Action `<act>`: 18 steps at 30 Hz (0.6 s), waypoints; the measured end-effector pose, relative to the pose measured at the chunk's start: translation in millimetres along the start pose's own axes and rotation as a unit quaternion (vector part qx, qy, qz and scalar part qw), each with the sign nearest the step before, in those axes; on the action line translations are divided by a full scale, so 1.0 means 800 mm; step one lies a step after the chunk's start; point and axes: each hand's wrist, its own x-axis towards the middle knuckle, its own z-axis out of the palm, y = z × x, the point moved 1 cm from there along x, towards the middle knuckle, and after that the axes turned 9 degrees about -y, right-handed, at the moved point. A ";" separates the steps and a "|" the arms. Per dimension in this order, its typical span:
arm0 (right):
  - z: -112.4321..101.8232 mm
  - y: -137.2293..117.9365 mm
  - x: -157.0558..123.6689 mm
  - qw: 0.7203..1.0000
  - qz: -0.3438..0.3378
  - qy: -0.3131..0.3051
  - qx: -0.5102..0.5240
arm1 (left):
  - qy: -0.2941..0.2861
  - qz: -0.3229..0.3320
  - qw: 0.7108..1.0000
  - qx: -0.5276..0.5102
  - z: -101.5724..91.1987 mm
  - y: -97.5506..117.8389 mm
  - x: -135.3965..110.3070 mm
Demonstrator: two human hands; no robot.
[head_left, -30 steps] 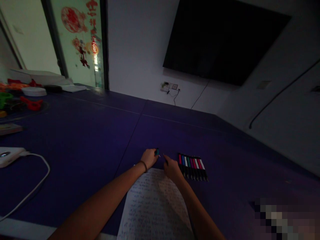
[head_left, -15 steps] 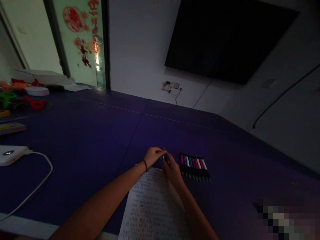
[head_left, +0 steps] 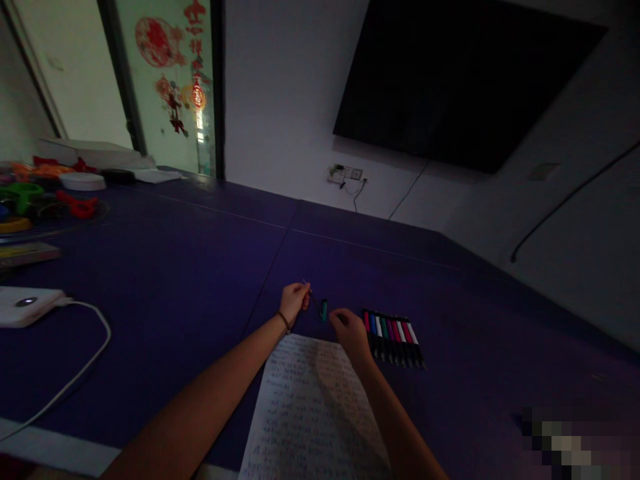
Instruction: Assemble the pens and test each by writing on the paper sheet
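Observation:
My left hand (head_left: pixel 294 301), with a dark band at the wrist, is closed, its fingertips pinching a thin dark stick (head_left: pixel 315 301) that looks like a pen refill. Just right of it a short teal-and-black pen part (head_left: pixel 324 310) lies on the purple table. My right hand (head_left: pixel 349 328) is beside that part, fingers curled and pressed together; whether anything is between them is hidden. Below both hands is a sheet of paper (head_left: pixel 310 407) covered with handwriting. To the right of my right hand, several pens (head_left: pixel 393 333) with coloured and black barrels lie side by side in a row.
A white power bank (head_left: pixel 30 308) with a white cable (head_left: pixel 103 340) lies at the left. Behind it are a small box (head_left: pixel 33 253) and a tray with colourful scissor-like handles (head_left: pixel 80 205). A large black screen (head_left: pixel 465 80) hangs on the wall beyond the purple table (head_left: pixel 200 267).
My hands have come apart: the left moved slightly left with the thin stick, the right slightly right. The teal part between them now shows on the table. The view shifted a little.

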 end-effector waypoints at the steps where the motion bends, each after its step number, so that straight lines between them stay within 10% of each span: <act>1: -0.001 -0.007 0.005 1.000 -0.008 -0.007 -0.027 | -0.013 -0.003 1.000 0.006 0.002 0.000 -0.001; 10: 0.008 -0.038 0.032 0.990 0.022 -0.040 -0.135 | -0.072 -0.007 0.997 -0.030 0.014 -0.003 -0.007; 18: 0.021 -0.033 0.021 0.976 0.079 -0.026 -0.199 | 0.082 -0.002 0.977 0.198 -0.013 -0.004 0.016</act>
